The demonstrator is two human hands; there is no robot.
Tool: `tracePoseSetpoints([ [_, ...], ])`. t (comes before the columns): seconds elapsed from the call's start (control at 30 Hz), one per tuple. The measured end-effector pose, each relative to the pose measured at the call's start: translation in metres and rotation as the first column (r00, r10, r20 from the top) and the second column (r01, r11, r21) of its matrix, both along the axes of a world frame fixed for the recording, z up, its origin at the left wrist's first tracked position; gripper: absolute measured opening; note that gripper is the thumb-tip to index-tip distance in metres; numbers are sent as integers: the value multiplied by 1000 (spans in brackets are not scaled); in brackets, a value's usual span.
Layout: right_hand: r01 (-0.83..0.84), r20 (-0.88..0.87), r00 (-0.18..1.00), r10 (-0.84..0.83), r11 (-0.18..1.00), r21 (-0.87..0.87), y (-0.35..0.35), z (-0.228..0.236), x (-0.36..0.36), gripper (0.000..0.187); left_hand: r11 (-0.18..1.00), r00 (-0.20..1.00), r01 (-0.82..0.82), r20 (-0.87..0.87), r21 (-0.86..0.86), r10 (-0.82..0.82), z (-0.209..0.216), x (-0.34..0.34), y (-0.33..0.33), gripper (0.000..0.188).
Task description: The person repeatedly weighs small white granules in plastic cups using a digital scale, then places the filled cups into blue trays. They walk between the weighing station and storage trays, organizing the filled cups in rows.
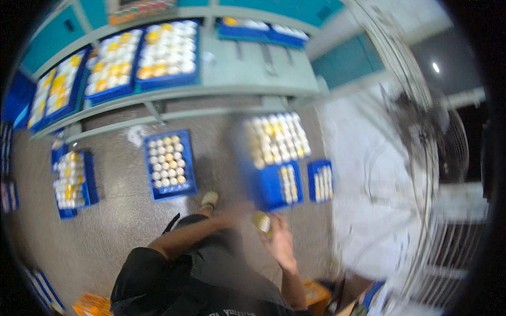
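In my right hand (280, 239) is a small olive-yellow cylinder with a pale patch (262, 223), gripped between the fingers in front of my body. My left hand (243, 211) reaches in from the left close to that cylinder. Motion smears its fingers, so I cannot tell whether they touch it. Just beyond my hands stands a blue tray (268, 185) with a short row of white cylinders along its right side. Behind it, a fuller group of white and yellow cylinders (276, 138) stands in rows.
A narrow blue crate (312, 181) sits at the right. On the floor to my left are a blue crate of round-topped pieces (169, 163) and another loaded crate (89, 179). A pale green bench (226, 73) bears several filled blue trays. A fan (421, 134) stands far right.
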State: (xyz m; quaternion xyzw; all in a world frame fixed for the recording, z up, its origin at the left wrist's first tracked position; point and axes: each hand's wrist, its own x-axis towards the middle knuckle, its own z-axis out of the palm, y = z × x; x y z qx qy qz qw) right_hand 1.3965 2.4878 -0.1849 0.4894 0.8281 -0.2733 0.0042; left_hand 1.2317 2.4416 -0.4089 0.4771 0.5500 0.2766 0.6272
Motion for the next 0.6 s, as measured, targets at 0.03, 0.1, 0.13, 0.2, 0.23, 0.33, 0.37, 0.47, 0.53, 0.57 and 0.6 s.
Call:
tracePoseSetpoints([
  [0.03,70,60,996,-71,997,20,25,-2,5,63,937,988,151,-90,315,-129,-4,-8,21,56],
  [0.1,23,-42,999,-18,991,135,79,-11,18,62,989,992,-119,-35,86,122,2,6,57,58],
  [0.13,-4,-54,998,12,989,151,107,-19,23,60,972,974,-223,-35,68,226,5,3,73,60],
  [0.2,-39,-96,994,57,983,182,157,-41,34,57,956,944,-287,-155,57,292,8,-10,102,61],
  [0.23,-73,-42,996,81,982,173,183,-55,36,59,951,923,-304,-231,49,307,10,-13,113,61],
  [0.33,-128,-19,991,133,975,179,250,-94,37,61,910,874,-410,-261,56,410,7,-31,135,60],
  [0.37,-156,-53,984,168,971,180,269,-106,35,63,884,849,-463,-258,57,461,3,-31,138,59],
  [0.47,-286,-30,954,298,937,203,314,-135,25,62,803,754,-590,-301,82,584,-17,-25,143,56],
  [0.53,-264,0,964,266,957,120,334,-154,16,62,781,731,-624,-360,-10,580,-35,-17,145,56],
  [0.57,-264,25,965,263,961,85,342,-164,11,62,756,700,-655,-365,15,614,-45,-11,143,56],
  [0.6,-259,52,965,256,965,51,347,-173,7,62,739,689,-673,-372,-11,622,-54,-4,140,58],
])
